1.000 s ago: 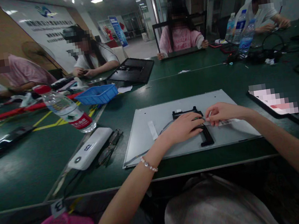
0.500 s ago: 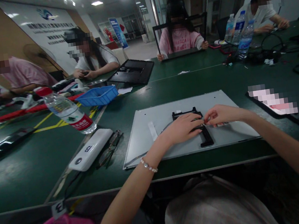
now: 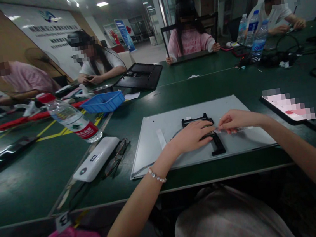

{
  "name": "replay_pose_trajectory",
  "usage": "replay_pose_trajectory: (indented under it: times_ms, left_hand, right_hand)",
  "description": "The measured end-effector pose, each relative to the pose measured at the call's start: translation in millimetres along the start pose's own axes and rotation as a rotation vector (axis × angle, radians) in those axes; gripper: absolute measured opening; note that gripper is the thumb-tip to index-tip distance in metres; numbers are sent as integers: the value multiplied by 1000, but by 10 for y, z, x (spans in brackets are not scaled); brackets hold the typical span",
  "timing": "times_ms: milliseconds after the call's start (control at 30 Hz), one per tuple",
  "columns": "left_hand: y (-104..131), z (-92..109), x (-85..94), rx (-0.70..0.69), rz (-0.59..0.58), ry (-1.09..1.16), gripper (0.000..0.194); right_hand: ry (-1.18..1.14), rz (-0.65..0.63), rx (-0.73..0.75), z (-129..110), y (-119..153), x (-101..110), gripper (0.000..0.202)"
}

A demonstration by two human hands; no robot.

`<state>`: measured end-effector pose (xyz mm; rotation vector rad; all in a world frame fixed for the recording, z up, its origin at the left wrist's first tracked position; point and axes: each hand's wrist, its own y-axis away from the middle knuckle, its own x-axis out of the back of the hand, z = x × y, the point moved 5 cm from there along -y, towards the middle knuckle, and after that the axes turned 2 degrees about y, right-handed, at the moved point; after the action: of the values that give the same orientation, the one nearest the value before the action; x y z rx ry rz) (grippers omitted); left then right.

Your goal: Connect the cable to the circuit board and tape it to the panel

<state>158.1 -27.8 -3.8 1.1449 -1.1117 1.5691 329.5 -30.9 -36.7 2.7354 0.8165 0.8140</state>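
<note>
Fingers slightly apart, the left hand (image 3: 194,136) lies over a black bracket (image 3: 217,145), right of centre in the frame. Beside it, the right hand (image 3: 230,121) has thumb and fingertip together; anything pinched is unclear. Beneath is a pale panel (image 3: 148,145) on a green table (image 3: 171,90), between a bottle (image 3: 77,121), left, and a phone (image 3: 278,108), right.
</note>
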Motion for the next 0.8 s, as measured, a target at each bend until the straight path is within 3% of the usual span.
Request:
replay_pose_trajectory:
  times_ms: [533, 667, 800]
  left_hand:
    - [21, -22, 116, 56, -7, 12, 47]
    - [73, -191, 309, 201, 33, -23, 48]
    - [272, -462, 645, 433, 132, -128, 49]
  right_hand:
    - [10, 295, 173, -122, -2, 182, 34]
    - [35, 333, 183, -148, 4, 174, 33]
    - [92, 353, 199, -203, 20, 116, 32]
